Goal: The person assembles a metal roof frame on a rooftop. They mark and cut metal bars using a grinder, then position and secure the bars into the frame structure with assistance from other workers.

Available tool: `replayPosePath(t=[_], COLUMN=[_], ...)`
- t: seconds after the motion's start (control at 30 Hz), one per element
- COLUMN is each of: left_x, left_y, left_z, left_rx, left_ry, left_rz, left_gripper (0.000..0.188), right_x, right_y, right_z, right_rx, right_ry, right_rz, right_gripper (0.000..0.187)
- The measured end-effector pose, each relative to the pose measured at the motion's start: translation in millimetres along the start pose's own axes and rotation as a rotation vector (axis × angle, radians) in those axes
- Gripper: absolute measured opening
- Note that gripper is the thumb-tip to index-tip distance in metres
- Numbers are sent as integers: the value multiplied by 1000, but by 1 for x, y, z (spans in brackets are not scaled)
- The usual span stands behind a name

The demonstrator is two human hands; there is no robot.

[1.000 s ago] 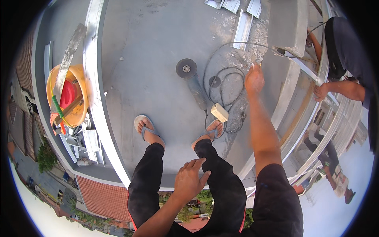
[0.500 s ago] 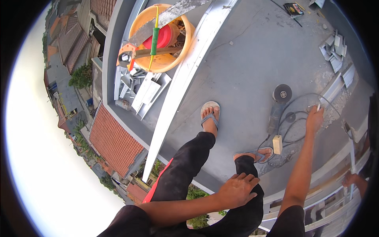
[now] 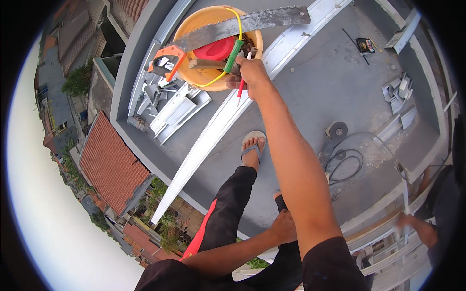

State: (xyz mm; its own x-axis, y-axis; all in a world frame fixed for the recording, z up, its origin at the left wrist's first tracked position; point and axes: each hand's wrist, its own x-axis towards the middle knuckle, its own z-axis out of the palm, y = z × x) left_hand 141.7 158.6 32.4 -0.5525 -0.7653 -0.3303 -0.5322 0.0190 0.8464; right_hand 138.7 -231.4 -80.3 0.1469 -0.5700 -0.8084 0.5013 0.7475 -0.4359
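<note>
My right hand (image 3: 251, 75) is at the near right rim of an orange bucket (image 3: 187, 25), closed on a red and white pen (image 3: 241, 88). Its fingers are beside the green grip (image 3: 234, 56) of the bucket's yellow wire handle; whether they also grip the handle I cannot tell. Across the bucket lies a handsaw (image 3: 247, 23) with an orange and black handle (image 3: 167, 62). Inside are a red tub (image 3: 213, 48) and a wooden tool handle (image 3: 206, 64). My left hand (image 3: 283, 228) rests on my right leg, its fingers mostly hidden behind my right arm.
A long white metal channel (image 3: 204, 145) crosses beside the bucket and juts past the ledge. Metal offcuts (image 3: 177, 114) lie near it. An angle grinder (image 3: 332, 136) with its cord is on the floor at right, near more scraps (image 3: 398, 92). A co-worker's hand (image 3: 410, 225) shows far right.
My right hand has swung from the floor at right to the bucket with the pen in it. The view has shifted, and my left hand is now partly covered.
</note>
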Motion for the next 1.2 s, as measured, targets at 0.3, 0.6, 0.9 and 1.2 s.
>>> replayPosePath(t=[0.3,0.6,0.9,1.2], left_x=[5,40,30,37], left_y=[-9,28,31,8], left_z=[-17,-32,14,18], left_rx=[-467,153,337,270], left_ry=[-157,-777,-884,-482], left_rz=[-278,-241,-175,-365], left_gripper=[46,57,57,57], right_x=[-6,-161,-155,-194], right_y=[12,158,290,249], right_z=[1,-307,-370,-360], right_rx=[-136,-385,-1175,-733], right_ry=[21,1106,1005,952], right_rz=[-180,-475,-87,-3], right_gripper=[40,16,61,61])
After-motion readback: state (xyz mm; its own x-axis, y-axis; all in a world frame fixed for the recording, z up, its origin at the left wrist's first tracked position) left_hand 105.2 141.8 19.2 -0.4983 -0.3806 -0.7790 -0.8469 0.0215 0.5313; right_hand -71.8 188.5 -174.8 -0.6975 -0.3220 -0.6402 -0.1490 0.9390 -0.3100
